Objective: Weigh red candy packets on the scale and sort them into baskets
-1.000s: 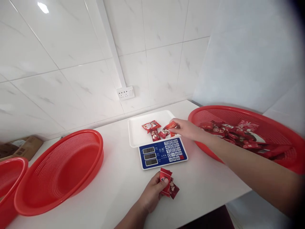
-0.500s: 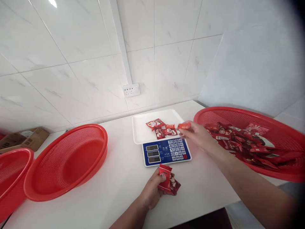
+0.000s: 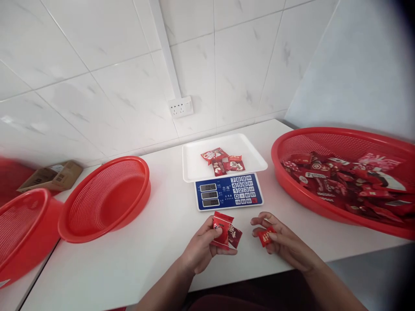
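Tip: left hand (image 3: 201,248) is clutching two red packets (image 3: 224,228), right hand (image 3: 287,245) is pinching a single packet (image 3: 266,236). I'd be keeping both grips snug, low over the tabletop (image 3: 139,263).

left hand (image 3: 202,246) grips red packets (image 3: 224,224) – right hand (image 3: 285,244) pinches one packet (image 3: 266,236), near the scale (image 3: 228,196).

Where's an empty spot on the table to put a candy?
Bare white table lies between the empty red basket and the scale, and in front of that basket. Crowded: the candy-filled basket, and where the left hand and right hand hold candy packets.
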### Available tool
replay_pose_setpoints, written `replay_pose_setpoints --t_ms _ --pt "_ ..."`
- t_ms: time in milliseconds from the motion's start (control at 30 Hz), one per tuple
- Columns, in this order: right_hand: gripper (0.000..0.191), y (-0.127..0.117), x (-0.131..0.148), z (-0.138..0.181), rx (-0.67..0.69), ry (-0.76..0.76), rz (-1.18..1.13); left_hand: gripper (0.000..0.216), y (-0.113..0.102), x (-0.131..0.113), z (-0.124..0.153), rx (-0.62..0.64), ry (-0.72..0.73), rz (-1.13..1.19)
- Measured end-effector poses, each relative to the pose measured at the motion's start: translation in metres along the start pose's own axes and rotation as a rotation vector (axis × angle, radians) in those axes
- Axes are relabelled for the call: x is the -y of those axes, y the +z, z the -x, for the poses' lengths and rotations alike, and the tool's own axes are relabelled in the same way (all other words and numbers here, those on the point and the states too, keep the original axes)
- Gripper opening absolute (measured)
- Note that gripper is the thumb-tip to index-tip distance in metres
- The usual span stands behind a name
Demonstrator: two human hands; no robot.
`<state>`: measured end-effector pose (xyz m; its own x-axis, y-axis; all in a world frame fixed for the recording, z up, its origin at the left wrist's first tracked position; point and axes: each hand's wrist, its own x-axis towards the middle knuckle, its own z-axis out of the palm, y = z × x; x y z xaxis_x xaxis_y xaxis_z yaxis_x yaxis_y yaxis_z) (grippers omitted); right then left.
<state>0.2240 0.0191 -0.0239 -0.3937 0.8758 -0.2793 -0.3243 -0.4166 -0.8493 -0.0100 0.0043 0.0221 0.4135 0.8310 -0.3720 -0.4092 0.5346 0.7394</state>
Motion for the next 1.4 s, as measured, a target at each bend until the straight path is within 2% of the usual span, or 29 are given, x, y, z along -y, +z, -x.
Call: replay_pose_setpoints --t_ms 100,167,333,467,567,633,733,800,900,1000,1133,1267,1400 --pt "0.029 -0.003 -0.001 -0.003 0.119 0.034 0.034 0.033 0.003 -0.005 0.001 -0.028 0.044 0.011" --pt "0.027 -0.003 -0.001 -0.005 0.138 0.062 0.066 0.034 0.005 -0.017 -0.001 -0.054 0.114 0.014" --pt "0.033 0.001 0.002 -0.005 0.126 0.072 0.1 0.029 0.011 -0.072 -0.029 -0.052 0.378 -0.059" --pt "0.034 0.001 -0.001 -0.003 0.105 0.056 0.112 0.019 0.01 -0.123 -0.061 -0.112 0.485 -0.156" --pt "0.032 -0.001 -0.004 -0.001 0.086 0.042 0.102 0.011 0.004 -0.138 -0.065 -0.191 0.553 -0.172" --pt "0.031 -0.002 -0.007 0.0 0.068 0.032 0.088 0.01 -0.001 -0.131 -0.055 -0.199 0.592 -0.16" --pt "0.028 -0.002 -0.008 0.0 0.044 0.01 0.072 0.017 -0.007 -0.098 -0.028 -0.181 0.555 -0.159" --pt "0.027 -0.002 -0.006 0.0 0.044 0.001 0.091 0.019 -0.009 -0.068 -0.012 -0.138 0.398 -0.181" --pt "0.025 -0.001 -0.002 0.0 0.073 0.013 0.159 0.02 -0.009 -0.024 0.004 -0.053 0.089 -0.212" --pt "0.024 0.0 0.0 -0.002 0.105 0.049 0.216 0.023 -0.008 0.005 0.008 -0.024 -0.053 -0.208" --pt "0.024 0.0 -0.001 -0.004 0.109 0.071 0.22 0.029 -0.006 0.018 0.006 0.027 -0.081 -0.201" --pt "0.023 -0.001 -0.002 -0.003 0.076 0.085 0.168 0.036 -0.006 0.017 0.001 0.083 -0.069 -0.254" --pt "0.03 -0.003 -0.004 -0.002 0.048 0.115 0.134 0.038 -0.008 0.016 -0.003 0.111 -0.05 -0.296"
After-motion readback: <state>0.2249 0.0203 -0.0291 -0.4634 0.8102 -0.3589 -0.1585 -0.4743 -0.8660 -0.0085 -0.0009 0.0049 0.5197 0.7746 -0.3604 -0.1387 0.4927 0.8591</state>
